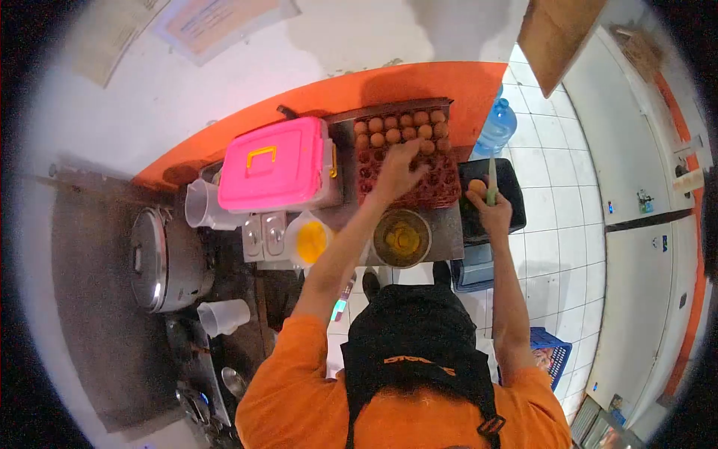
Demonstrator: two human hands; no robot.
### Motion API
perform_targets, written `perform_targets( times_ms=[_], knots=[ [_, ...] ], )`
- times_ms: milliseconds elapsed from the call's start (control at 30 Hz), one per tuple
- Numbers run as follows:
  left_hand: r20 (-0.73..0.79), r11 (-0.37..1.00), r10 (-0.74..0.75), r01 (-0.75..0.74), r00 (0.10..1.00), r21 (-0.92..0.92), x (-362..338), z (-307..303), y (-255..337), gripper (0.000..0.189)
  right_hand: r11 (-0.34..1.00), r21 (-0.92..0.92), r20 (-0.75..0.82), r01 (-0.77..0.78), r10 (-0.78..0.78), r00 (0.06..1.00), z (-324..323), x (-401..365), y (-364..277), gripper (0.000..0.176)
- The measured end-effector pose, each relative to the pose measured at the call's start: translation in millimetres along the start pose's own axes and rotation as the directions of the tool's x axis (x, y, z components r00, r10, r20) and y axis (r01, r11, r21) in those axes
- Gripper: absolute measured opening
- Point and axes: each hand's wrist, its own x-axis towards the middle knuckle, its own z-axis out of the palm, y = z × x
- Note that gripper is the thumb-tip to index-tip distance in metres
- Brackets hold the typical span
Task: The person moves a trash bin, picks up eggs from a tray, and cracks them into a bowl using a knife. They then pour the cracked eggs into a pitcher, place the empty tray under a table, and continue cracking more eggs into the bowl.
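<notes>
My left hand (400,173) reaches over the egg tray (407,196), fingers apart, its fingertips close to the eggs. Brown eggs (407,133) fill the tray's far rows; the nearer cups hold none. In my right hand (494,215), out to the right over a black bin, are a knife (491,181) with a pale green handle, blade pointing up, and a brown egg (477,187). Between my hands, near the table's front edge, a metal bowl (380,251) holds cracked yellow egg. Left of it, a clear jug (296,258) contains yellow liquid, partly covered by my left forearm.
A pink-lidded box (273,166) stands left of the tray, with lidded metal containers (263,236) in front. Further left are a large pot (153,258) and a plastic jug (223,318). The black bin (508,187) and a blue water bottle (499,123) are at right.
</notes>
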Motion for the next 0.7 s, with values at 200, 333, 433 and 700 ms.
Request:
perform_targets(
  times_ms=[200, 333, 433, 700],
  knots=[
    [0.321, 0.807, -0.258, 0.021, 0.911, 0.59, 27.0, 23.9, -65.6, 0.072, 0.954, -0.267, -0.201, -0.135, 0.082, 0.976, -47.2, -14.1, -2.1, 0.049],
    [0.26, 0.917, -0.195, 0.081, 0.946, 0.391, 26.2, 22.5, -74.7, 0.057, 0.994, -0.108, -0.072, -0.001, -0.007, 0.997, -24.1, -21.3, 13.6, 0.035],
    [0.183, 0.902, -0.34, 0.265, 0.922, 0.339, 21.9, 11.5, -59.8, 0.057, 0.969, -0.082, -0.013, 0.232, -0.234, 0.972, 9.0, -25.0, -5.7, 0.032],
    [0.172, 0.448, -0.453, 0.39, 0.875, -0.805, -55.7, -24.5, 3.8, 0.045, 0.872, -0.014, 0.126, 0.49, -0.484, 0.866, 68.7, -49.9, -91.7, 0.025]
  ],
)
